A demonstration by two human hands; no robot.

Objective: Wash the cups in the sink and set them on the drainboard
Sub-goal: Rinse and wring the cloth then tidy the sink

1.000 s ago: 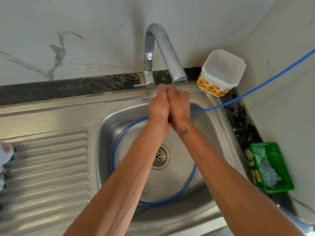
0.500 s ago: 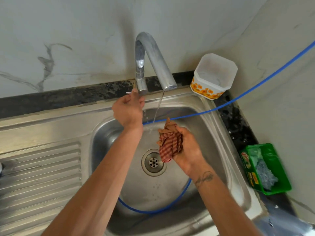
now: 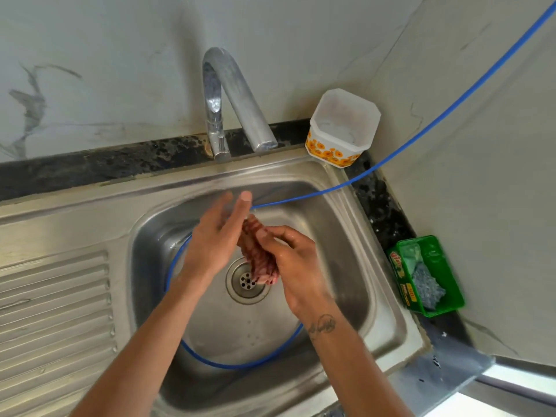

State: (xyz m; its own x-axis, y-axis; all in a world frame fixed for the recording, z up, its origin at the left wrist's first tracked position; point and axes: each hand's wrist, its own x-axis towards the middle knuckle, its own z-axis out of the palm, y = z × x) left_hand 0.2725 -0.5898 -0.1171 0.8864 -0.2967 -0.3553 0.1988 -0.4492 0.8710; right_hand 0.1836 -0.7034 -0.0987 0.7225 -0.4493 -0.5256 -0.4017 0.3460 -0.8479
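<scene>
Two hands meet over the middle of the sink (image 3: 346,236), above the drain (image 3: 247,281). The right hand (image 3: 296,266) has its fingers and thumb curled round a wet red checked cloth (image 3: 257,254), which hangs bunched down toward the drain. The left hand (image 3: 215,236) lies flat against the cloth's other side, fingers straight and slightly apart, pointing at the sink's back edge. No cups show in the basin or on the ribbed drainboard (image 3: 54,311) at the left. A blue hose (image 3: 421,133) comes in from the upper right, crosses the sink's back right corner and loops round the basin floor. The tap (image 3: 237,100) stands at the back edge. A flowered white tub (image 3: 343,127) sits in the worktop's back right corner, and a green tray (image 3: 427,275) holding a scrubber lies along the right edge.
</scene>
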